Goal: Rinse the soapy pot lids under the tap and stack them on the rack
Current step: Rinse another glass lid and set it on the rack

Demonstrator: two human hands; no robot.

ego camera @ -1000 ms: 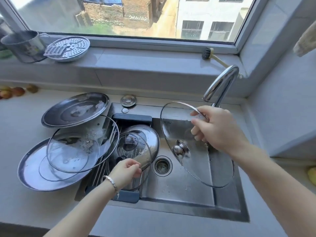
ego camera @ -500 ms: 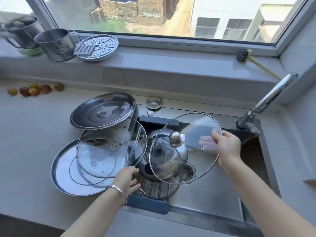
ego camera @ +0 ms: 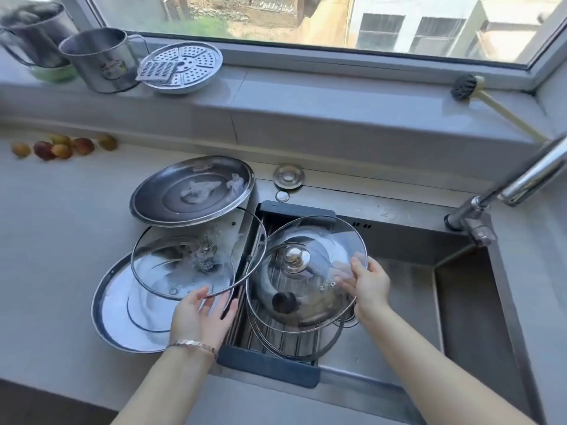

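Observation:
My right hand (ego camera: 371,286) grips the right rim of a clear glass lid (ego camera: 316,237) with a steel knob. This lid lies tilted over other lids, one with a black knob (ego camera: 283,302), on the rack (ego camera: 270,368) across the left of the sink (ego camera: 414,289). My left hand (ego camera: 199,320), fingers apart, touches the near rim of a soapy glass lid (ego camera: 184,265) on the counter. That lid rests between two steel lids, a foamy one behind (ego camera: 190,191) and a large one underneath (ego camera: 119,317). The tap (ego camera: 521,182) stands at the far right with no water running.
On the window sill stand two steel mugs (ego camera: 101,61), a perforated steamer plate (ego camera: 184,67) and a dish brush (ego camera: 466,85). Several small fruits (ego camera: 61,147) lie at the counter's back left. A round sink plug (ego camera: 288,176) sits behind the rack.
My right hand carried the glass lid from under the tap leftward and lowered it onto the lids on the rack. My left hand left the rack's lids and moved to the soapy glass lid's rim.

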